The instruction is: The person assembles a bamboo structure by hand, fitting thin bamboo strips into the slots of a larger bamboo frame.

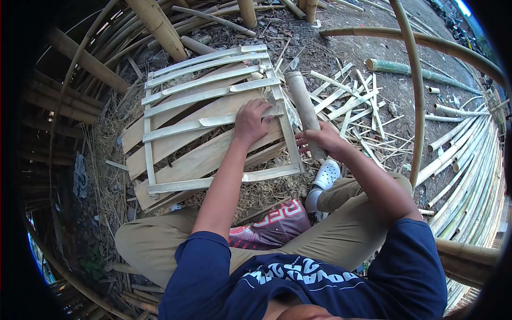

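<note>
In front of me lies a frame of pale split-bamboo slats [184, 129], with crosswise strips joined to two side rails. Bent over the right end of one crosswise slat [274, 111] is my left hand [253, 122], its fingers closed on it beside the right rail [291, 144]. My right hand [323, 140] grips the lower part of a short, thick bamboo or wooden cylinder [302, 98], held nearly upright just right of that rail. Broad flat wooden boards [208, 144] lie under the frame.
Loose split-bamboo strips [349, 101] are heaped on the ground to the right. Long bamboo poles [464, 165] lie stacked at far right, and a curved pole [416, 96] rises between. A printed sack [280, 226] rests between my legs. Bamboo posts [157, 29] stand behind the frame.
</note>
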`<action>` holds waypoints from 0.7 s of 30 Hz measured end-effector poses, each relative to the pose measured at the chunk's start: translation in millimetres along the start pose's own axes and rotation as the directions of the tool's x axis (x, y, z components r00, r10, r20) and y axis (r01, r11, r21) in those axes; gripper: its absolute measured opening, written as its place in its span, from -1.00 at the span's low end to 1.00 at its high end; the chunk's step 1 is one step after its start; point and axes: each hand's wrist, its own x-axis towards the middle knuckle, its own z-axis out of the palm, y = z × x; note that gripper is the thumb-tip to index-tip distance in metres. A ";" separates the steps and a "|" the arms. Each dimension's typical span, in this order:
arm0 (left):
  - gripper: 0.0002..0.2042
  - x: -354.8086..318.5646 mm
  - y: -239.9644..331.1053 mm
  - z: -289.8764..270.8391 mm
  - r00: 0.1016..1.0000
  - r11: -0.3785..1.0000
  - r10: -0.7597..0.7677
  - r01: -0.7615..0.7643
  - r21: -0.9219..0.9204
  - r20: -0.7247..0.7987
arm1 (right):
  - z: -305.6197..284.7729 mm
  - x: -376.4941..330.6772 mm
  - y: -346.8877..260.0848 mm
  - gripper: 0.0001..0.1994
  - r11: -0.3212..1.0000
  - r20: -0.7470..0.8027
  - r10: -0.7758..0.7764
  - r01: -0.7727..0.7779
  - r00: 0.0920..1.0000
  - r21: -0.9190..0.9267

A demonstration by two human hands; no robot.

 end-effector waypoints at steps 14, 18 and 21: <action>-0.71 15.2 5.2 -9.9 0.998 0.993 -0.045 0.050 -0.107 0.052 | 23.4 12.7 10.3 -0.58 0.960 -0.183 -0.140 0.088 0.973 -0.264; -0.71 19.9 6.4 -11.4 0.999 0.992 -0.035 0.037 -0.125 0.015 | 22.1 13.6 3.2 -0.55 0.962 -0.226 -0.116 0.053 0.967 -0.269; -0.71 19.1 7.8 -9.0 0.999 0.990 -0.044 0.045 -0.132 0.010 | 21.9 10.7 -2.3 -0.50 0.962 -0.231 -0.099 0.034 0.968 -0.271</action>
